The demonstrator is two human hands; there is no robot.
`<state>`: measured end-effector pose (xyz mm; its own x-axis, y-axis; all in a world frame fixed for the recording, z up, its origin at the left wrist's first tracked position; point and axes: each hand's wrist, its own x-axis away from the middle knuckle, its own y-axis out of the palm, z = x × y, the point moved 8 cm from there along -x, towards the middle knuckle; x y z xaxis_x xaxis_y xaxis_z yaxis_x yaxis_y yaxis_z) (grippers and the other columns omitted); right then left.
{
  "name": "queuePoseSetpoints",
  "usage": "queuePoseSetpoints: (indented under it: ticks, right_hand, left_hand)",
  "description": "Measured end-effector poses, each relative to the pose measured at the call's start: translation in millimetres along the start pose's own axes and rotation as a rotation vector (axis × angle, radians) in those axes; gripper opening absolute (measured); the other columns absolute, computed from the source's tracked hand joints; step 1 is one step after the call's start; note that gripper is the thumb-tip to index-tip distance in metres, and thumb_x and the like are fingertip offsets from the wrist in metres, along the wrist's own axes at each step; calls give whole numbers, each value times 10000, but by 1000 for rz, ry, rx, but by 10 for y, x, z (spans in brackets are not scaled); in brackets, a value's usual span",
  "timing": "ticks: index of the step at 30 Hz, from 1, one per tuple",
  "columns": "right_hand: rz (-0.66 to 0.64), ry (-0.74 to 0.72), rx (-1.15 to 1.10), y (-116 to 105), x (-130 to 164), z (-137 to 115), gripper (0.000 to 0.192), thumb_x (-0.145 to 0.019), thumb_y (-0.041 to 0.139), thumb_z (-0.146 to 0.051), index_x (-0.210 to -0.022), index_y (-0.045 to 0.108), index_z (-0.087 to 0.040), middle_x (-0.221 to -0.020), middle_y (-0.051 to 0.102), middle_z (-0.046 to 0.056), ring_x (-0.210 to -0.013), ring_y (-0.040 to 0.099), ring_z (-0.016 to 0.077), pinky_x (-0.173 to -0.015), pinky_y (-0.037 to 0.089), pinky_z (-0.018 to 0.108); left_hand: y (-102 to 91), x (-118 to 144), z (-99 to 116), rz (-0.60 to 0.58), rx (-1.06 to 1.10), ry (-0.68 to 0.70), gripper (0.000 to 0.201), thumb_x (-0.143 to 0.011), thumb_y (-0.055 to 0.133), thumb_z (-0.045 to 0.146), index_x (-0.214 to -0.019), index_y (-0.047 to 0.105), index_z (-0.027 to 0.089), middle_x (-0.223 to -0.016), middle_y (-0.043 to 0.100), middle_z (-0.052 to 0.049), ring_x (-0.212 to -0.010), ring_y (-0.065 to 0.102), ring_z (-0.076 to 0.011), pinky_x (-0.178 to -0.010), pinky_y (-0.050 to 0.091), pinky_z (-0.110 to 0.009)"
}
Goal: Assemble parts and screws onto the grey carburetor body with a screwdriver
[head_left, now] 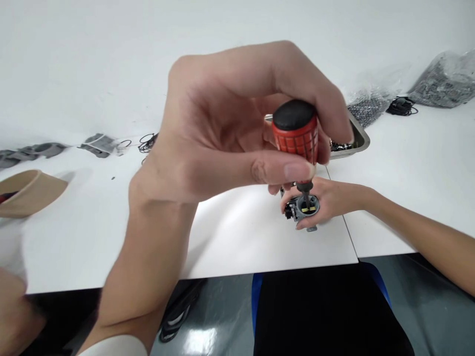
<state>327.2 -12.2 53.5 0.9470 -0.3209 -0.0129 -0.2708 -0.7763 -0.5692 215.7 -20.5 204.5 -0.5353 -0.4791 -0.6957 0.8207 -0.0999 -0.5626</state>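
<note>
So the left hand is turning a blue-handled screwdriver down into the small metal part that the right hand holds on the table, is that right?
Not quite: the head view shows the screwdriver handle is red with a black cap, not blue. The rest stands: the left hand grips it, tip down in the small metal part held by the right hand on the table.

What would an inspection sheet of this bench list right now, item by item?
Surface: white table, two panels butted together.
Job's things: red-handled screwdriver, tip down in a small grey metal part.
Clutter: metal tray, bagged parts, tan cup, black rings.
Hands: left hand grips the screwdriver handle; right hand holds the part.
Cables: black bundle, kind unclear.
Surroundings: grey floor.
</note>
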Motion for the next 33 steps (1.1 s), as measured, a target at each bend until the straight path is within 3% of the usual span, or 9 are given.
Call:
queuePoseSetpoints:
  ticks: [4,7,10,12,16,19,22,28,33]
  right_hand:
    - [20,-58,18,-11,-1,-28,365,-826,791,-436,-1123,707,-241,-1283,575,83,-1047,608,213,-940,550,394]
    - [19,-58,31,-13,-6,-30,351,-824,792,-425,-1112,708,-245,-1309,557,81,-1091,598,223,-979,537,406]
    - [12,-32,33,-9,-5,-17,354,-821,797,-420,-1118,707,-249,-1307,550,76,-1091,596,222,-986,538,410]
    - [24,-42,39,-18,-1,-26,351,-817,803,-417,-1111,709,-251,-1309,544,77,-1087,593,221,-980,543,409]
    - [16,-33,19,-13,3,-21,356,-817,798,-417,-1118,706,-250,-1290,562,79,-1078,603,221,-972,549,406]
    - [1,-3,1,-3,1,-5,351,-814,796,-416,-1113,706,-254,-1297,573,76,-1115,601,230,-995,540,406]
    - [10,-19,14,-12,1,-16,349,-820,789,-428,-1111,710,-251,-1321,563,81,-1119,598,232,-993,540,410]
    - [3,-28,10,-5,-2,-16,354,-822,785,-423,-1119,703,-250,-1336,556,75,-1136,603,229,-999,539,392]
    - [23,-46,38,-14,-2,-28,346,-820,794,-415,-1111,708,-248,-1309,546,77,-1127,590,226,-997,537,389]
  left_hand:
    - [59,-126,185,-82,42,3,624,-922,552,689,-1359,565,245,-1207,653,-85,-1384,517,-491,-916,612,-685]
    - [194,-167,272,-233,115,-31,317,-959,608,512,-1039,633,206,-919,675,5,-1044,755,-360,-796,666,-566]
    - [183,-199,334,-150,240,-9,212,-991,585,411,-983,606,200,-934,689,26,-762,778,-227,-564,629,-357]
    - [178,-228,325,-92,248,-58,250,-983,592,451,-1023,620,206,-1012,705,-12,-755,774,-233,-457,558,-279]
    - [275,-253,309,-207,208,-175,363,-944,600,572,-964,622,210,-863,674,-21,-739,764,-246,-457,579,-329]
    - [219,-218,342,-169,207,-108,277,-983,575,485,-930,605,215,-921,689,5,-661,730,-159,-548,637,-360]
    - [177,-203,375,-98,243,-56,205,-1006,558,400,-1036,621,207,-1029,703,-4,-767,767,-189,-526,623,-295]
    - [298,-303,394,-215,301,-132,276,-980,611,468,-1059,675,211,-731,658,3,-685,760,-205,-418,572,-237]
    - [167,-160,321,-73,254,-66,218,-1046,520,387,-1038,628,198,-1013,701,7,-793,772,-164,-467,569,-190]
